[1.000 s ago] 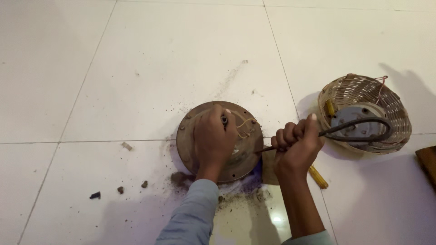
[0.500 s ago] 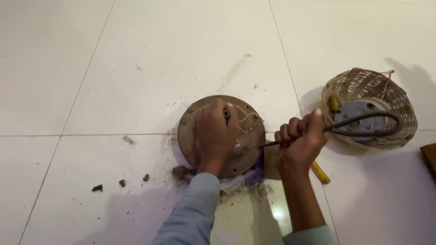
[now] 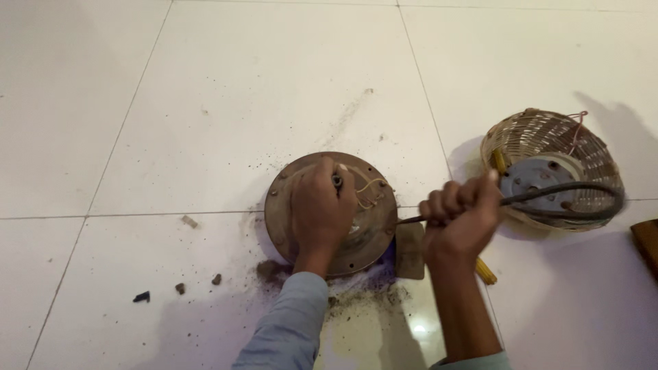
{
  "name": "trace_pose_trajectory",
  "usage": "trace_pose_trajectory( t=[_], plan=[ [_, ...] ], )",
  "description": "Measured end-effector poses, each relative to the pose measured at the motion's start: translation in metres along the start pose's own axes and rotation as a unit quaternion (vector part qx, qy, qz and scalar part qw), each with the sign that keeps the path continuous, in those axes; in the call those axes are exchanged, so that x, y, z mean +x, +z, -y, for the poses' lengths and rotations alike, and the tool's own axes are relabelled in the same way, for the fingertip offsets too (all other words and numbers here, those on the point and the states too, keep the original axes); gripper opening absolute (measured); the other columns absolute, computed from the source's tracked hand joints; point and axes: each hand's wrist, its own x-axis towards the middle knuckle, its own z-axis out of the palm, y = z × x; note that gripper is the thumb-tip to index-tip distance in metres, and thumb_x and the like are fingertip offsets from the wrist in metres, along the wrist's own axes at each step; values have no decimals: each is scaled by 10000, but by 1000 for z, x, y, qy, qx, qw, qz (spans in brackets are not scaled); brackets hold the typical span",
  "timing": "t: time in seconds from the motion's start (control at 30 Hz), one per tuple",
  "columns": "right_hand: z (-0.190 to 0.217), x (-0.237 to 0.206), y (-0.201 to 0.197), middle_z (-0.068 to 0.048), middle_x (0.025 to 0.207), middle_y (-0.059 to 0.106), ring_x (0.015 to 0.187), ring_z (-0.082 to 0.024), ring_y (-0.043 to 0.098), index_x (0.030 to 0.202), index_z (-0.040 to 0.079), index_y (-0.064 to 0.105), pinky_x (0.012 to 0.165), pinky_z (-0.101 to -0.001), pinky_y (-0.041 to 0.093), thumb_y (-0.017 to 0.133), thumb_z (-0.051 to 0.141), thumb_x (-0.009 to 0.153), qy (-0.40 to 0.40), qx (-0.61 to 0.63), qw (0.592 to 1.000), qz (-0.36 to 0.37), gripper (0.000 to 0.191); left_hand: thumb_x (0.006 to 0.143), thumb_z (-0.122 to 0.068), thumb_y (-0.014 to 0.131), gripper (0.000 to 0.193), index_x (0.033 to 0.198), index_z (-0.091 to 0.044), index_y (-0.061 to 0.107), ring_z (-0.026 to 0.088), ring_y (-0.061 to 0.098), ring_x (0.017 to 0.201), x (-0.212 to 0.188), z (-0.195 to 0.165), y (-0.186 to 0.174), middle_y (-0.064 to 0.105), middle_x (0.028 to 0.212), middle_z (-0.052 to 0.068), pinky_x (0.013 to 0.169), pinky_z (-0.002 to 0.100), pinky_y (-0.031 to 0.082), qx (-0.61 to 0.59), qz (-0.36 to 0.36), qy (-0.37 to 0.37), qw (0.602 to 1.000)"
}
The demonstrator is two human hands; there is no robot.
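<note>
A round rusty metal disc [image 3: 373,226] with bolt holes and thin yellowish wires lies on the white tiled floor. My left hand [image 3: 321,209] rests on top of it, fingers pressed around its centre shaft. My right hand [image 3: 458,218] is clenched on a long dark metal rod [image 3: 562,190] whose thin end points at the disc's right edge and whose thick curved end reaches right over a basket. A small flat brown plate [image 3: 410,250] lies under the rod beside the disc.
A woven basket [image 3: 541,133] holding a grey round metal part [image 3: 531,175] stands at the right. A yellow-handled tool [image 3: 485,271] lies beneath my right wrist. Dark dirt and small debris bits [image 3: 179,288] are scattered near the disc. A brown wooden edge [image 3: 646,243] shows far right.
The view has shifted slightly, with disc and basket lower in frame. Both hands keep their grip; my right hand with the rod has moved a little up and to the right.
</note>
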Motion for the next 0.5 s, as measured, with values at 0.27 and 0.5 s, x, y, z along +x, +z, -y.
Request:
trace_pose_trajectory(
  t=[0.27,0.5],
  plan=[
    [7,-1,3,35,579,164,502,-113,120,697,173,214,470,-339,158,409,405,1097,20,33,999,19,502,966,-203,579,250,781,-39,539,403,607,718,0,0,0,620,722,193,759,532,454,2,-12,3,1000],
    [13,-2,5,22,577,162,500,-117,133,692,173,201,471,-332,158,436,397,1086,37,22,999,4,511,961,-201,590,257,764,-43,544,394,616,719,0,1,0,622,715,193,723,528,460,-3,-9,-3,1000]
  ],
)
